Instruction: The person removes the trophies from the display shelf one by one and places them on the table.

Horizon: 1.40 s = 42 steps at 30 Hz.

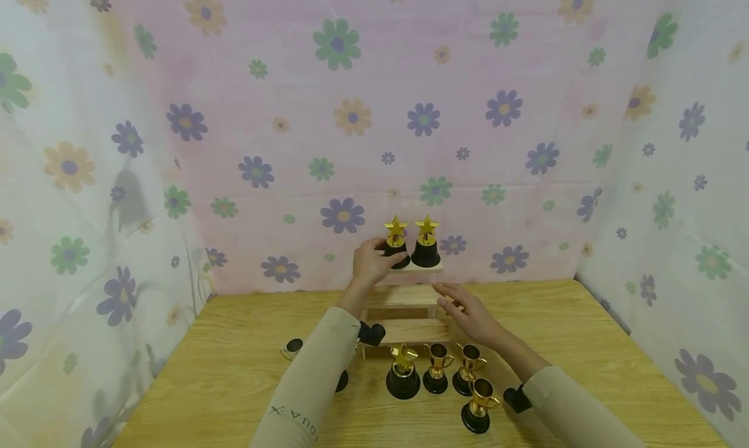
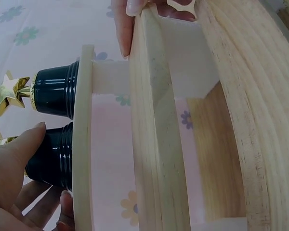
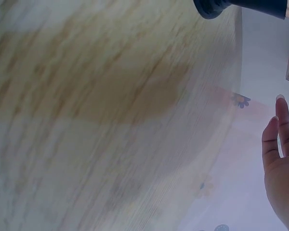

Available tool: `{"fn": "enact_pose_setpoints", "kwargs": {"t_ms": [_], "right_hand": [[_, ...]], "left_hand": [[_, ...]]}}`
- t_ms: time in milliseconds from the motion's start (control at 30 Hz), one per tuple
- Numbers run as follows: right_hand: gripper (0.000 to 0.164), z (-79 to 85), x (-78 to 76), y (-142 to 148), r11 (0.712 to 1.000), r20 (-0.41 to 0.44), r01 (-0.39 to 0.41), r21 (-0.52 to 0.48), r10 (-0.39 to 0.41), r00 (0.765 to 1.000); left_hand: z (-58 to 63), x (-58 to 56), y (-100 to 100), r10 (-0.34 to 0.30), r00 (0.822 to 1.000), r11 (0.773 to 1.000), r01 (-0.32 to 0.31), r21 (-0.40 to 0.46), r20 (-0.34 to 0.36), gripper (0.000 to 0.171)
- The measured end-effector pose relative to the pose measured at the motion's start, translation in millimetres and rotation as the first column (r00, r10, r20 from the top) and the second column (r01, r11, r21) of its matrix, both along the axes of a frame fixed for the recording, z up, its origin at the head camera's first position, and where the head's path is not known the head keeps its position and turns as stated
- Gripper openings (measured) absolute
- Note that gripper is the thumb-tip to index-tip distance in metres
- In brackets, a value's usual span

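Note:
A wooden tiered stand [image 1: 414, 331] has two gold star trophies with black bases on its top tier. My left hand [image 1: 370, 263] holds the left star trophy [image 1: 396, 228] by its base, thumb on one side and fingers on the other. That base meets the top board in the left wrist view. Just to its right stands the other star trophy [image 1: 426, 254], upright. My right hand [image 1: 473, 316] is at the stand's right side, fingers extended. Its fingertips [image 2: 124, 33] touch the end of a middle tier in the left wrist view.
On the table [image 1: 526, 344], in front of the stand, are another star trophy [image 1: 402, 382] and three gold cup trophies, one a front cup [image 1: 481, 402]. Left of them, a cup [image 1: 294, 346] and a black base [image 1: 342, 381] are partly covered by my left sleeve. Flowered cloth [image 1: 281, 227] encloses the table.

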State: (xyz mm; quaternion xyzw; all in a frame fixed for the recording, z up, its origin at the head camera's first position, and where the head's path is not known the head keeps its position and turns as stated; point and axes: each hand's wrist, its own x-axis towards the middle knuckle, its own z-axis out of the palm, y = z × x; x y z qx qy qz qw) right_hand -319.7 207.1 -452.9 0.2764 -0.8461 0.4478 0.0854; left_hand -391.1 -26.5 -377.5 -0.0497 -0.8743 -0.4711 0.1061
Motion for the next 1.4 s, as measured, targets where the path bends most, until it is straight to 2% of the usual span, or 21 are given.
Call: {"fn": "enact_pose_setpoints", "kwargs": {"t_ms": [167, 433, 600, 833, 1000, 1133, 1400], "right_hand": [[0.04, 11.5, 8.0, -2.2, 1.0, -0.005, -0.011, -0.003, 0.011, 1.0], [0.04, 9.0, 7.2, -2.0, 1.0, -0.002, -0.004, -0.003, 0.004, 1.0], [0.04, 8.0, 7.1, -2.2, 1.0, -0.001, -0.005, -0.005, 0.005, 1.0], [0.042, -21.2, -17.7, 7.0, 1.0, -0.011, -0.001, 0.008, 0.001, 1.0], [0.043, -22.6, -18.7, 9.9, 1.0, -0.022, -0.011, 0.008, 0.012, 1.0], [0.044, -22.5, -17.5, 11.7, 1.0, -0.014, 0.009, 0.03, -0.009, 1.0], [0.045, -21.3, -17.3, 11.3, 0.999, -0.01, -0.003, 0.039, 0.003, 1.0]], "left_hand": [[-0.2, 0.2, -0.5, 0.003, 1.0, 1.0, -0.003, 0.01, 0.009, 0.05], [2.4, 2.4, -4.9, -0.016, 0.999, 0.999, 0.018, 0.034, -0.036, 0.051], [9.1, 6.2, -10.9, -0.037, 0.997, 0.999, 0.04, 0.033, -0.069, 0.046], [19.0, 18.0, -19.2, -0.065, 0.994, 0.998, 0.064, -0.01, -0.091, 0.047], [24.5, 27.1, -23.3, -0.085, 0.993, 0.996, 0.084, -0.024, -0.084, 0.057], [28.3, 35.5, -26.0, -0.111, 0.99, 0.994, 0.11, -0.019, -0.085, 0.064], [32.1, 52.7, -33.1, -0.154, 0.984, 0.988, 0.153, -0.013, -0.092, 0.062]]}}
